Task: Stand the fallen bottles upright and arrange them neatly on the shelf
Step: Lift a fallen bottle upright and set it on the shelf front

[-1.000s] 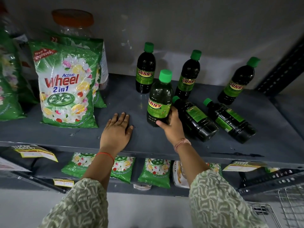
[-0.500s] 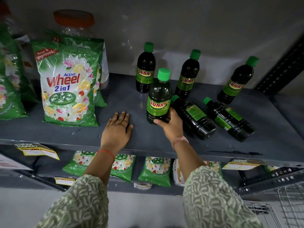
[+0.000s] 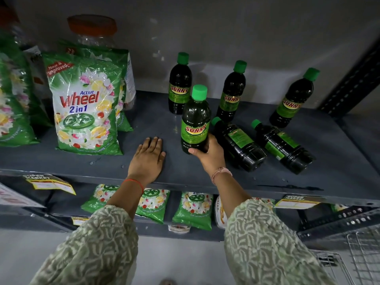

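Low centre of frame, left hand (image 3: 148, 159) lay flat, fingers together, palm down on the grey shelf (image 3: 144, 128); right hand (image 3: 209, 154) was wrapped around the base of an upright green-capped bottle (image 3: 195, 120), standing mid-frame. Just right of it two fallen bottles (image 3: 238, 144) (image 3: 282, 146) lay on their sides, caps pointing up-left. Farther back three upright bottles (image 3: 179, 85) (image 3: 232, 93) (image 3: 293, 99) stood along the wall, with detergent bags (image 3: 86, 108) at left.
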### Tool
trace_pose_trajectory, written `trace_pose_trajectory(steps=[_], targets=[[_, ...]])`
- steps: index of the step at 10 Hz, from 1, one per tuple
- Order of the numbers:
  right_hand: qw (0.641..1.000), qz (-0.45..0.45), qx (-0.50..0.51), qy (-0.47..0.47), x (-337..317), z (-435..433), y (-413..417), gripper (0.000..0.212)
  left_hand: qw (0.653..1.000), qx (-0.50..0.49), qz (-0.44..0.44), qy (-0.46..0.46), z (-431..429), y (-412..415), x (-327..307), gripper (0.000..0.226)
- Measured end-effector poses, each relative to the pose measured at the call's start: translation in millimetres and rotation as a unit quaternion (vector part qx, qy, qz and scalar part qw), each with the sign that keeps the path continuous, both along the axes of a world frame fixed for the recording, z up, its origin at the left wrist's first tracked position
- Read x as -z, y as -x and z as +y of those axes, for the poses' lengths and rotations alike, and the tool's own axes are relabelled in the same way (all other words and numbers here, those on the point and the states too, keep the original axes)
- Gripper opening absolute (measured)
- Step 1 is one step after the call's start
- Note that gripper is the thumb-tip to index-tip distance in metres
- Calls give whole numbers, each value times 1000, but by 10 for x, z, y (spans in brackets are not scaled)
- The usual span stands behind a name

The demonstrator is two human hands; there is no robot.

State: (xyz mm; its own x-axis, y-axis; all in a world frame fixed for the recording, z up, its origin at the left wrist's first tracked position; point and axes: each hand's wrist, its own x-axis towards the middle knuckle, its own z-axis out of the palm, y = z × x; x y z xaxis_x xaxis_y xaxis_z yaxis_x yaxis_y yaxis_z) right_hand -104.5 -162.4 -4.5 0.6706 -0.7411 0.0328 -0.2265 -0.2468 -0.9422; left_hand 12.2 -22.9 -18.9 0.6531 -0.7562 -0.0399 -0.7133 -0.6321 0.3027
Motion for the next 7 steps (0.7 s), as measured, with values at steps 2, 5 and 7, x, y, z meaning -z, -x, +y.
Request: trace_pose_trajectory(steps=[2,5,7], targets=[[999,31,-2,41,58,193,343,54,1000,-3,-1,4,2,23,-6,51],[996,42,2,75,139,419,666,58,1000,-10,2,5,1,29,-6,51],[997,48,-3,59,80,472,709,65,1000,-11,8,5,-5,33,-8,51]])
